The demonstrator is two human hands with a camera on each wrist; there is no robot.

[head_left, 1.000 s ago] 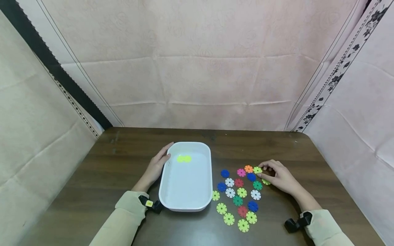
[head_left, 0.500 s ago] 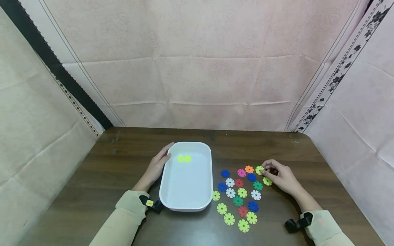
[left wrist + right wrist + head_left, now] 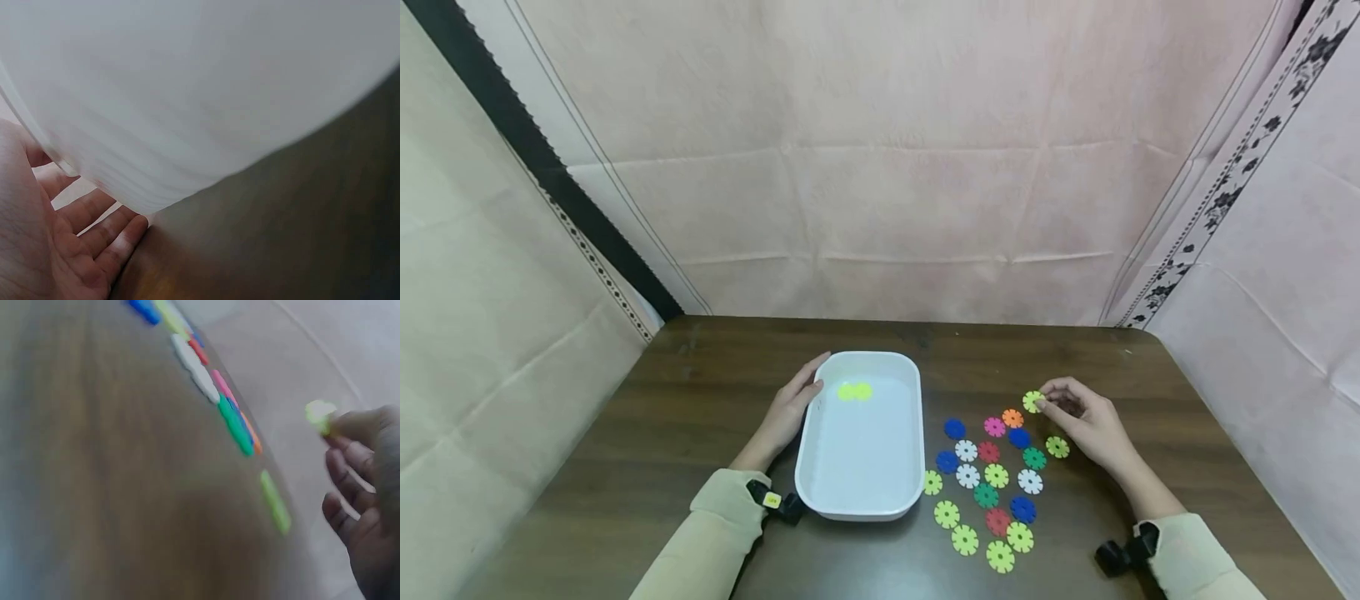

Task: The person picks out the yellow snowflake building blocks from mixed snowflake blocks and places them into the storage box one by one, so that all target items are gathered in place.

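Blurring spoils both wrist views: the left one shows little but the white wall of the tub (image 3: 206,94) filling the frame, and the right one smears the discs into coloured streaks along the surface (image 3: 112,487). The left palm is hidden against the tub in the head view, and both forearms are cut off at the bottom edge.

The left hand (image 3: 786,412) lies flat against the tub's (image 3: 808,433) left wall, fingers straight and loosely spread, thumb near the rim (the left wrist view shows the fingertips (image 3: 128,234) on the wood under the tub's curve). It grips nothing. The right hand (image 3: 1086,421) has its fingers curled, and thumb and forefinger pinch a yellow-green disc (image 3: 1033,402), lifted clear of the surface above the far right end of the cluster; the right wrist view shows the same disc (image 3: 320,414) at the fingertips. Another yellow-green disc (image 3: 1057,447) lies just beside that hand, apart from the rest.

Two yellow-green discs (image 3: 854,391) lie side by side, touching, at the far end of the tub. The loose discs (image 3: 988,483) (blue, white, pink, orange, red, green, yellow-green) lie flat in a cluster right of the tub, toward the near edge. The surface is dark brown wood; pale pink creased cloth hangs behind it and on both sides, with a patterned black band running down each side.
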